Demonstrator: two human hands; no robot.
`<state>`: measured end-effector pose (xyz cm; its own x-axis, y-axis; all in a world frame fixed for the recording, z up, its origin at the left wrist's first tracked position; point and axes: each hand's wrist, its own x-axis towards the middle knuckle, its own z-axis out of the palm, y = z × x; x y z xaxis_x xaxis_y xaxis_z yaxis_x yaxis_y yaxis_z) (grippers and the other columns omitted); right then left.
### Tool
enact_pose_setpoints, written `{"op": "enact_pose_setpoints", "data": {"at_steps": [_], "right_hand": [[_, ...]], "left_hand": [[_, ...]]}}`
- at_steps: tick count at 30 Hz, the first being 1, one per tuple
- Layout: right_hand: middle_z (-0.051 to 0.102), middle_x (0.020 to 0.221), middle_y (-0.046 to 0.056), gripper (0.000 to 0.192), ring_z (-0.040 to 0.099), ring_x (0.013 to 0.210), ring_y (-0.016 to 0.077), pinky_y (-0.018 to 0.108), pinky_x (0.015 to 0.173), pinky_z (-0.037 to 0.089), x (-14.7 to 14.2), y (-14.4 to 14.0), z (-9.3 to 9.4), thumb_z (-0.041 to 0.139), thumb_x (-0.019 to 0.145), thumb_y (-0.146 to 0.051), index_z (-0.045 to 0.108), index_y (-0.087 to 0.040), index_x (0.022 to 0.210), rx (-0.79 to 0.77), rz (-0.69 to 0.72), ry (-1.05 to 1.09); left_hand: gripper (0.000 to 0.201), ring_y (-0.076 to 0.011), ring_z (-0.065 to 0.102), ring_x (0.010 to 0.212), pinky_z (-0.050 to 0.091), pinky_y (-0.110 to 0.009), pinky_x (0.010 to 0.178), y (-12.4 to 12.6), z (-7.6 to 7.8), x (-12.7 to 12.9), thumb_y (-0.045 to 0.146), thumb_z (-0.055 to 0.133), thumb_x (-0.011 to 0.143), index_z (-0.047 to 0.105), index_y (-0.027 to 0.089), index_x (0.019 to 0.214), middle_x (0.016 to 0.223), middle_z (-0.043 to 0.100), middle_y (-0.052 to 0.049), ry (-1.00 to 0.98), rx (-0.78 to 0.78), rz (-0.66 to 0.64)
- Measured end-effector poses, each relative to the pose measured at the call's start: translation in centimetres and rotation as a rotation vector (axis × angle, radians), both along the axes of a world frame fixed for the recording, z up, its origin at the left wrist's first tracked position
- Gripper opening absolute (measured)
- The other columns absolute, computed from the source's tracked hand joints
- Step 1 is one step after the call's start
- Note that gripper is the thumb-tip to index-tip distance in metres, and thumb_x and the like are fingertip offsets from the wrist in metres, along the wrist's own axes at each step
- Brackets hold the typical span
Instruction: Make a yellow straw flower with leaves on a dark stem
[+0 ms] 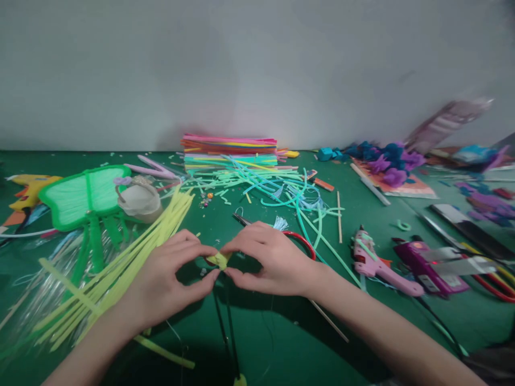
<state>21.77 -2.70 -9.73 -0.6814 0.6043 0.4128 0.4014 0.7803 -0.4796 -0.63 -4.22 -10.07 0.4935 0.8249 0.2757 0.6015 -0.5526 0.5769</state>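
Green table [362,209] spread wide, yellow strips [142,249] fanned on the left side, right hand [273,257] pinching, left hand [169,276] pinching too, thumbs and forefingers narrowed, and there between their tips above the table, one small yellow piece [220,260]

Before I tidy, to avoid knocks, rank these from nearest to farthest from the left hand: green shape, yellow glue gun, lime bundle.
1. Lime bundle, just left of the left hand.
2. Green shape, farther left.
3. Yellow glue gun, far left.
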Motion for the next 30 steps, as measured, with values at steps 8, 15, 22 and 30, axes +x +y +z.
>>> {"op": "enact_pose_setpoints", "data": {"at_steps": [8, 15, 22, 30], "right_hand": [[0.070, 0.103, 0.003, 0.026, 0.065, 0.093, 0.0156, 0.030, 0.086, 0.049, 0.1, -0.1, -0.1, 0.053, 0.086, -0.020, 0.063, -0.019, 0.110, -0.361, -0.053, 0.126], [0.070, 0.088, 0.004, 0.021, 0.065, 0.079, 0.0140, 0.027, 0.072, 0.051, -0.5, 0.7, -0.2, 0.060, 0.086, -0.033, 0.065, -0.017, 0.097, -0.893, -0.070, 0.284], [0.068, 0.079, 0.002, 0.020, 0.063, 0.073, 0.0125, 0.025, 0.067, 0.049, -0.7, 1.2, -0.3, 0.065, 0.082, -0.031, 0.064, -0.017, 0.096, -1.002, -0.046, 0.331], [0.068, 0.078, 0.001, 0.023, 0.062, 0.069, 0.0110, 0.023, 0.064, 0.046, -1.1, 1.8, -0.5, 0.069, 0.078, -0.025, 0.062, -0.016, 0.098, -1.076, -0.050, 0.335]], "left_hand": [[0.029, -0.0176, 0.062, 0.075, 0.046, -0.025, 0.070, 0.9, 0.1, 0.2, 0.048, 0.058, 0.084, 0.069, 0.022, 0.081, 0.078, 0.068, -0.001, -0.217, -0.689, 0.116], [0.024, -0.0159, 0.058, 0.071, 0.046, -0.023, 0.067, 0.7, 0.2, 1.3, 0.043, 0.068, 0.075, 0.068, 0.019, 0.070, 0.070, 0.064, 0.000, -0.390, -0.804, 0.200], [0.024, -0.0163, 0.060, 0.068, 0.048, -0.025, 0.067, 0.6, 0.2, 1.4, 0.043, 0.069, 0.073, 0.070, 0.020, 0.069, 0.069, 0.067, -0.002, -0.447, -0.804, 0.211], [0.022, -0.0191, 0.063, 0.072, 0.050, -0.028, 0.072, 0.9, 0.4, 0.9, 0.042, 0.070, 0.072, 0.071, 0.021, 0.066, 0.069, 0.069, -0.003, -0.417, -0.843, 0.209]]}}
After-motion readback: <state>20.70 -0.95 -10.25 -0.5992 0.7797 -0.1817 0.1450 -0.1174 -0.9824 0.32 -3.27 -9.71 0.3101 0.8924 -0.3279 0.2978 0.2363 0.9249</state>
